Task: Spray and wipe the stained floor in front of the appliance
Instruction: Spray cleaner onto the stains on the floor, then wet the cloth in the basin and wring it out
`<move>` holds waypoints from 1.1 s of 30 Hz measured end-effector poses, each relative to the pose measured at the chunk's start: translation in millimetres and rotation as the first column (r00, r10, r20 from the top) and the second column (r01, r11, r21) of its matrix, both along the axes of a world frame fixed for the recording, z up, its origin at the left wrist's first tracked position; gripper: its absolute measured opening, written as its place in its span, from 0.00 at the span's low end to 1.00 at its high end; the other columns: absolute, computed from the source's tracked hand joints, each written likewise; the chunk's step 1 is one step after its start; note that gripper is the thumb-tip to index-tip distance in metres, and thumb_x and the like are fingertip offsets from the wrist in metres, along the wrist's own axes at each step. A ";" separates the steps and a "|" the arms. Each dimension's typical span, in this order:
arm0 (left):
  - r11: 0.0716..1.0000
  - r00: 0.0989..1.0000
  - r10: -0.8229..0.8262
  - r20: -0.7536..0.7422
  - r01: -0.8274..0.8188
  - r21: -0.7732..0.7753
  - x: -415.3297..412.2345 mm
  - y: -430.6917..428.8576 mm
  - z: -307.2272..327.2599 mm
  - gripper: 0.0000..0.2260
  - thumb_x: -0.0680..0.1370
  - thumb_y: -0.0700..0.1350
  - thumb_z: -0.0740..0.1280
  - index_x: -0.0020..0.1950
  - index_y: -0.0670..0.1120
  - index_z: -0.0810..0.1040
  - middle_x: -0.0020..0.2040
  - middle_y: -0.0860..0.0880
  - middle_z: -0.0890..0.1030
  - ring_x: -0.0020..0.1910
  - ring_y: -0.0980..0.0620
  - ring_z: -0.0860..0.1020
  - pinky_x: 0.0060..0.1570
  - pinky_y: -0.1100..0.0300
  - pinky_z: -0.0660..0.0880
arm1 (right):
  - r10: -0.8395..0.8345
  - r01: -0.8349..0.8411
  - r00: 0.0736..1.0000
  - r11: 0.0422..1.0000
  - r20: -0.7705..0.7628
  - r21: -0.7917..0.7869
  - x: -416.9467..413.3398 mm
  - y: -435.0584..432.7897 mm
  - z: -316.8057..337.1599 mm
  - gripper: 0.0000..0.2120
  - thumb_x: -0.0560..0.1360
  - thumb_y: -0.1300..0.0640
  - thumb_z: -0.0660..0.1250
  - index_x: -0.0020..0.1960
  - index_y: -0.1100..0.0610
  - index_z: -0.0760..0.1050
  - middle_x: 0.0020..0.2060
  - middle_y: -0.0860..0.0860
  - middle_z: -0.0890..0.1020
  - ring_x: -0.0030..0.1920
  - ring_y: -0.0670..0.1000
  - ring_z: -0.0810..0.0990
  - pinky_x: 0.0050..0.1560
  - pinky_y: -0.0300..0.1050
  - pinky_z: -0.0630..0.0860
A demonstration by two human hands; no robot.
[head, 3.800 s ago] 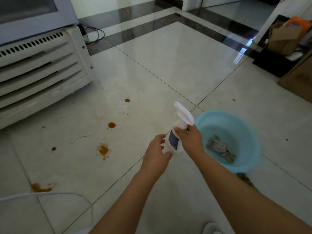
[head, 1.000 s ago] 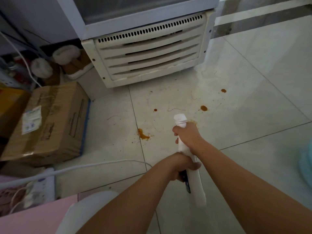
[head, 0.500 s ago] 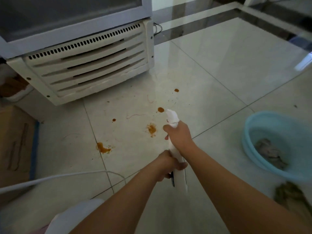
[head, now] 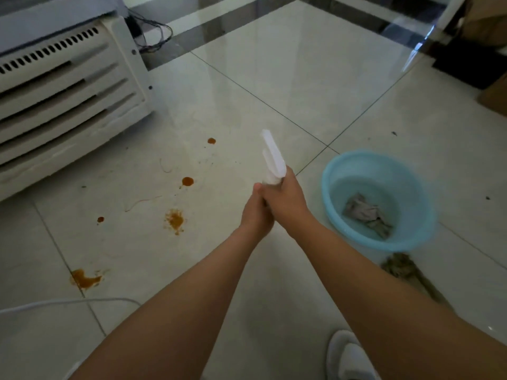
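Both my hands grip a white spray bottle (head: pixel 272 156) in mid-frame; only its head and trigger stick out, pointing up and away. My right hand (head: pixel 288 200) wraps the neck, and my left hand (head: pixel 256 212) clasps the body below, which is hidden. Several orange-brown stains mark the white tiles to the left: a splatter (head: pixel 174 220), round drops (head: pixel 187 181) (head: pixel 211 140), and a smear (head: pixel 83 279). The white louvred appliance (head: pixel 68 97) stands at the far left. A grey cloth (head: pixel 366 213) lies inside the light blue basin (head: pixel 340 171) on my right.
A white cable (head: pixel 68 302) curves over the floor at lower left. Black wires (head: pixel 153 34) lie behind the appliance. A brownish rag (head: pixel 400 267) lies below the basin. My white shoe (head: pixel 347 355) shows at the bottom. Dark boxes (head: pixel 466 64) stand at upper right.
The view has swung right, so the basin is fully in view. The bottle has tipped up with its head pointing away, and my left hand has moved up close against my right.
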State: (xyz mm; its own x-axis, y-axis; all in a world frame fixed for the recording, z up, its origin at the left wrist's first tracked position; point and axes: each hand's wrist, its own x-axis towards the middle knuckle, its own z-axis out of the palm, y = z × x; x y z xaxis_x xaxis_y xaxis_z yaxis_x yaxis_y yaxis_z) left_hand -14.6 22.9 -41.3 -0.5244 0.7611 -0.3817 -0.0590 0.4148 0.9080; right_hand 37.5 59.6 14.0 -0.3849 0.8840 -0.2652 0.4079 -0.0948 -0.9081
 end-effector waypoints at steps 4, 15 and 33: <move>1.000 0.999 0.018 -0.050 -0.019 -0.013 -4.0 35.6 -2.2 0.08 0.79 0.47 0.59 0.55 0.48 0.73 0.48 0.50 0.79 0.49 0.48 0.78 0.45 0.60 0.76 | 0.003 -0.004 0.999 1.000 -0.054 -0.017 14.0 23.3 -14.0 0.24 0.75 0.59 0.65 0.70 0.53 0.66 0.63 0.49 0.76 0.60 0.47 0.75 0.60 0.43 0.72; 0.992 0.991 -0.060 -0.122 0.046 -0.114 -33.2 66.9 -38.3 0.28 0.67 0.43 0.75 0.64 0.47 0.68 0.56 0.48 0.79 0.55 0.46 0.78 0.57 0.46 0.76 | -0.116 0.072 0.960 0.982 0.256 0.174 60.6 57.3 -61.6 0.24 0.76 0.62 0.60 0.71 0.55 0.65 0.69 0.52 0.69 0.68 0.52 0.68 0.66 0.44 0.64; 0.951 0.920 0.109 0.376 0.013 -0.309 137.2 96.4 -57.0 0.25 0.70 0.49 0.72 0.64 0.44 0.69 0.60 0.41 0.77 0.50 0.42 0.80 0.34 0.53 0.80 | -0.629 0.523 0.689 0.776 0.361 0.353 180.4 58.4 -89.3 0.16 0.75 0.61 0.63 0.62 0.61 0.74 0.64 0.57 0.72 0.65 0.57 0.69 0.65 0.49 0.64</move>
